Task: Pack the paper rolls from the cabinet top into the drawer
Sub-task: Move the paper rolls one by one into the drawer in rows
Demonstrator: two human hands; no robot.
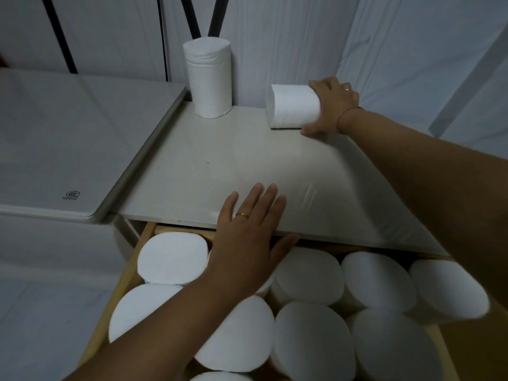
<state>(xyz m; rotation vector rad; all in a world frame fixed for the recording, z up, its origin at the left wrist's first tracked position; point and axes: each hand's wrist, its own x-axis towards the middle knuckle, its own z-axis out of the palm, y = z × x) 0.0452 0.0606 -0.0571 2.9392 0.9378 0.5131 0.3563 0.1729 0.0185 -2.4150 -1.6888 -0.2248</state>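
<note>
Far left, the white lid [41,149] bears a small oval mark, apparently "CCC"; no other writing is legible. A wrapped roll [208,78] stands upright at the back of the cabinet top [220,166]. The left hand [247,237] lies flat with straight fingers over the front edge, holding nothing, above the nearly full drawer [126,276]. The lying roll [294,105] has its axis left-right, and the right hand [334,105] grips its right end. The drawer lies toward the person.

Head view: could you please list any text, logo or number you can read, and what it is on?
"CCC", in an oval mark, on the white panel left of the cabinet top.
Tiny line under it: too blurred to read.
Nothing else readable.
</note>
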